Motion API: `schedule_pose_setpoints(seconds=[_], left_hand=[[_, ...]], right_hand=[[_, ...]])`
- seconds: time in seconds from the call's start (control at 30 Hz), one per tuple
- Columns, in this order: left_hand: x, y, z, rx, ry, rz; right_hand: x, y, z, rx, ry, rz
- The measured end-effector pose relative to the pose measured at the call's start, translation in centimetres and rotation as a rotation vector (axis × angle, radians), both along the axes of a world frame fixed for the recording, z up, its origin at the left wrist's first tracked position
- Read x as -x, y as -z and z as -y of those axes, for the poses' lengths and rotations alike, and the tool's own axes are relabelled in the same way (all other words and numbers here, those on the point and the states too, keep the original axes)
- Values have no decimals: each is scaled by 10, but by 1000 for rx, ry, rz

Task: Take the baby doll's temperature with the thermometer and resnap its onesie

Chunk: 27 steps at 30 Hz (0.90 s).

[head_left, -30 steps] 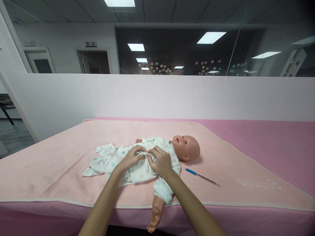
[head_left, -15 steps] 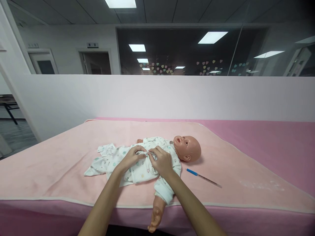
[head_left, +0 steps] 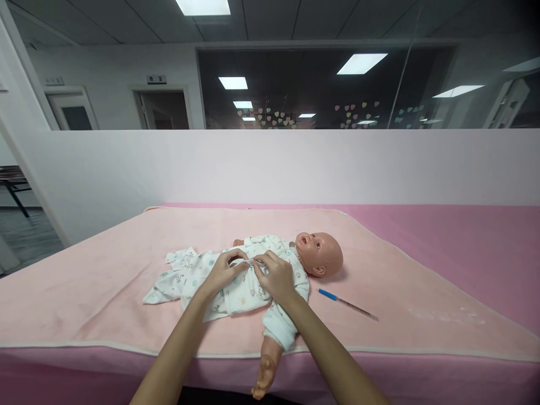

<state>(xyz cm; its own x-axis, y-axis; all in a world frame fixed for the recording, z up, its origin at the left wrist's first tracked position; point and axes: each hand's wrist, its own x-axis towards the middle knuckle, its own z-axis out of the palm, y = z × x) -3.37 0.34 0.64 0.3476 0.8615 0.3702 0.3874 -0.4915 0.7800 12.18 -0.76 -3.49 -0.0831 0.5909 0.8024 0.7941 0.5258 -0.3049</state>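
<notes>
A baby doll lies on its back, its head to the right and one arm hanging toward the table's front edge. It wears a white baby outfit with small green and dark prints; the legs of the outfit lie flat at the left. Over the doll's belly, my left hand pinches the front of the outfit between thumb and fingers. Right beside it my right hand pinches the same fabric, fingertips almost touching the left ones. Whatever fastening lies between the fingertips is too small to make out.
A pen with a blue cap lies right of the doll, near its shoulder. Beneath everything is a peach blanket with a white edge, over a pink cover. A white partition wall rises behind the table.
The view has shifted very slightly. Both hands stay at the same spot on the outfit, with the left thumb and fingers a little farther apart at the knuckles.
</notes>
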Motion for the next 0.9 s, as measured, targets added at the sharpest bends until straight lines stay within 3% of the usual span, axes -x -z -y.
schedule_pose_setpoints(seconds=[0.3, 0.57, 0.9], left_hand=[[1, 0, 0, 68, -12, -21], [2, 0, -1, 120, 9, 48], [-2, 0, 3, 5, 15, -32]], right_hand=[[2, 4, -4, -28, 79, 18], [0, 3, -3, -20, 53, -37], [1, 1, 0, -28, 21, -59]])
